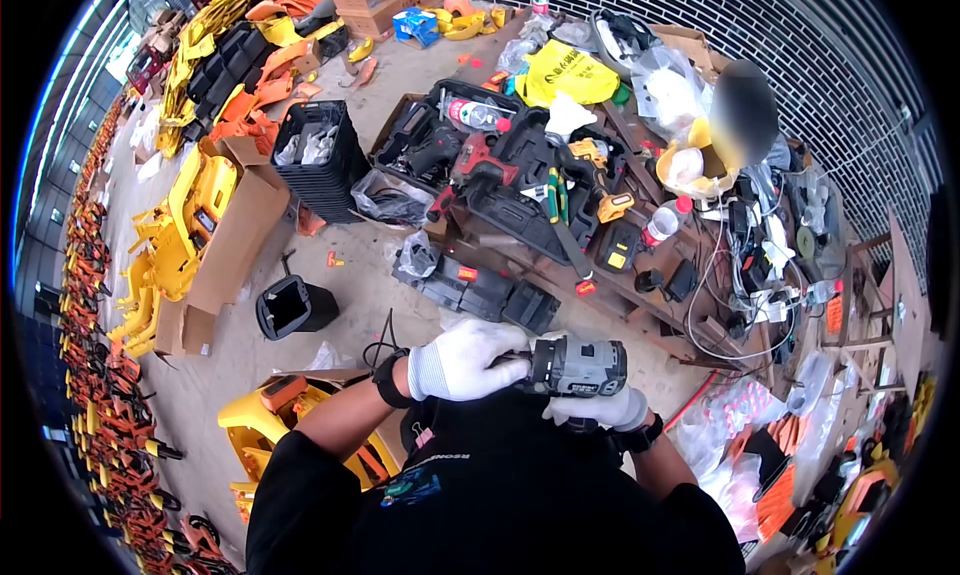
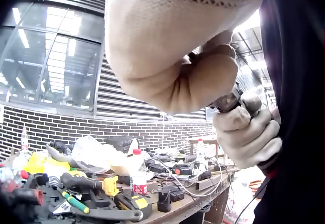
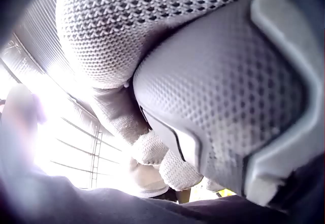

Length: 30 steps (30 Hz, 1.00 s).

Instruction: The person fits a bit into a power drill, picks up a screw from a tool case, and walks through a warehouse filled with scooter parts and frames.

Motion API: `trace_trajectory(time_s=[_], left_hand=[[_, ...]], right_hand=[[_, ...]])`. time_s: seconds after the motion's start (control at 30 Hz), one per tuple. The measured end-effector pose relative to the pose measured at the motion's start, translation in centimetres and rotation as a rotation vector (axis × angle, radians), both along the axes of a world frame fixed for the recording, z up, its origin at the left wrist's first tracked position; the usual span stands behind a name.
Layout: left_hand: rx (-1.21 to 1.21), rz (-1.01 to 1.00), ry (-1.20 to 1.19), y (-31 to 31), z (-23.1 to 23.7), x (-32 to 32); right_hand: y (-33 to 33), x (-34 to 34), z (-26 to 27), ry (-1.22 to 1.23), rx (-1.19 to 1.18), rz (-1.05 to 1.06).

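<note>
A grey and black cordless drill (image 1: pixel 582 365) is held crosswise in front of my chest, its front end toward the left. My right hand (image 1: pixel 605 410), in a white knitted glove, grips its handle from below. The textured grey handle (image 3: pixel 218 87) fills much of the right wrist view. At the drill's front end my gloved left hand (image 1: pixel 465 362) pinches the chuck with curled fingers. The left wrist view has the left glove (image 2: pixel 162 51) large and close, hiding most of the chuck, with the right hand's fingers (image 2: pixel 251 137) wrapped below the drill.
Ahead stands a cluttered bench with open black tool cases (image 1: pixel 520 215), a red power tool (image 1: pixel 482 160), a plastic bottle (image 1: pixel 665 222) and loose cables. Stacked black bins (image 1: pixel 318 165) and a black bucket (image 1: pixel 295 307) stand on the floor to the left. Yellow shells (image 1: pixel 205 205) lie beyond.
</note>
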<state>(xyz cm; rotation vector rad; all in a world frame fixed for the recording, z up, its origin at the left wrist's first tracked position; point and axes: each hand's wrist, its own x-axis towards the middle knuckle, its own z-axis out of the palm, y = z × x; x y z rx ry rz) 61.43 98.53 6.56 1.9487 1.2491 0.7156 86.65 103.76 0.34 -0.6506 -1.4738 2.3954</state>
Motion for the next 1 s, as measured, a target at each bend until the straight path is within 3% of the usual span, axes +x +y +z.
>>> trace_trajectory(time_s=[0.07,0.17,0.33,0.4,0.67,0.8,1.0], left_hand=[[-0.103,-0.03,0.06,1.0,0.2,-0.3],[-0.072,-0.077,-0.037,2.6,-0.3,-0.7],[-0.133,-0.196,0.024,6.1,-0.7,-1.6],[-0.029,-0.207,-0.048,7.1,-0.8,-2.0],[-0.146,-0.317,-0.028,9.9,-1.9,-5.0],[-0.137,-0.336,-0.055,10.7,-2.3,-6.1],[-0.12,-0.205,-0.165,11.4,-2.9,-6.6]], right_hand=[[1.2,0.2,-0.7,-0.007,0.046,0.047],[1.8,0.2,0.0,-0.006,-0.004,-0.032],[3.3,-0.1,0.4,-0.015,-0.012,-0.057],[3.7,-0.6,0.9,-0.059,0.008,-0.073],[4.7,-3.0,1.1,-0.09,-0.084,-0.139],[5.4,-3.8,0.9,-0.109,-0.058,-0.137],[5.7,-5.3,1.3,-0.162,-0.067,-0.235]])
